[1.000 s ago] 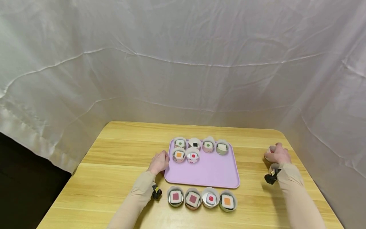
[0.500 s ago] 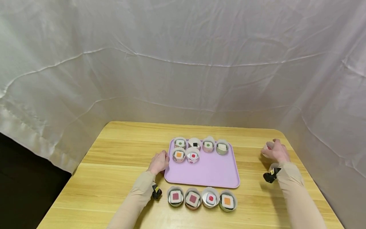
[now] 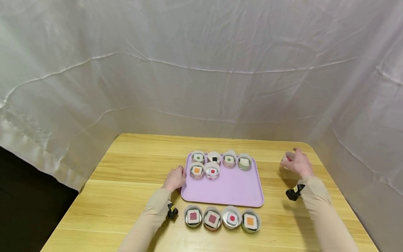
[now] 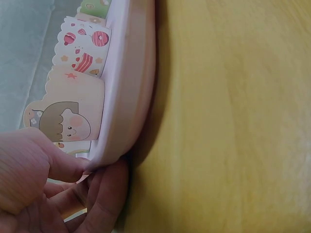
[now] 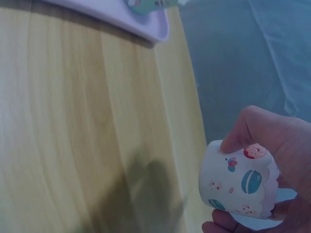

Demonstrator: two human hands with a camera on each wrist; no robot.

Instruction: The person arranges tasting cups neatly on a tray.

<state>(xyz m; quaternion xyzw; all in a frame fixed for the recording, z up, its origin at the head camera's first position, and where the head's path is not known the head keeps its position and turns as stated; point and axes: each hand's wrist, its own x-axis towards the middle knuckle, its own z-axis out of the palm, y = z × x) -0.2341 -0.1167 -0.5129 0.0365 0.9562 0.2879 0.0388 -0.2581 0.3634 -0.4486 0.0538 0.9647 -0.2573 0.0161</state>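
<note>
My left hand (image 3: 175, 178) pinches the left rim of the lilac tray (image 3: 233, 190), thumb on top and fingers beneath in the left wrist view. Several paper baking cups with toy sushi pieces stand in the tray's back row. In front of them are a cup with an orange-centred piece (image 3: 197, 170) and one with a red-centred piece (image 3: 212, 172). Right of the tray, my right hand (image 3: 301, 164) holds a white patterned paper baking cup (image 5: 238, 182), tilted and raised over the table. Something red shows inside this cup from the head view.
Along the tray's front side stands a row of several filled cups, among them one with a dark-red-centred piece (image 3: 193, 216) and one with an orange-centred piece (image 3: 251, 221). A pale curtain (image 3: 201, 87) hangs behind the wooden table (image 3: 132, 168).
My right hand has lifted the paper baking cup and carried it up and leftward. Another cup by the right wrist is now hidden behind the arm. The left hand and tray stay put.
</note>
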